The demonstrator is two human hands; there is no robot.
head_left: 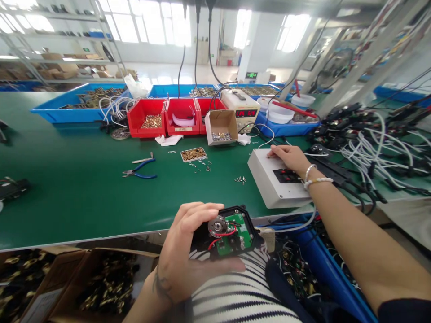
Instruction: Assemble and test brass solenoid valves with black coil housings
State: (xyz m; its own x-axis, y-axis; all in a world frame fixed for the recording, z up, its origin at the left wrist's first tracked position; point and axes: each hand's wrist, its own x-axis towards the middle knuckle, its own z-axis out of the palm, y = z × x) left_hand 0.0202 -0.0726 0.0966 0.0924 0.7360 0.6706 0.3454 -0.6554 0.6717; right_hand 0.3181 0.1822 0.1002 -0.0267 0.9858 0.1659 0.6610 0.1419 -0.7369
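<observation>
My left hand is wrapped round the edges of a black plastic housing, above my lap in front of the table edge. Its open side faces me and shows a green circuit board, a round metal part and red wires. A white cable leads from the housing to the right. My right hand rests on the far part of a light grey box, fingers bent together at its top; what lies under the fingertips is hidden. Below my wrist, the box top carries a black panel with red terminals.
Blue-handled pliers, a small tin of brass parts and loose screws lie on the green table. Behind them stand red bins, a cardboard box and a power supply. Cabled units are heaped at right.
</observation>
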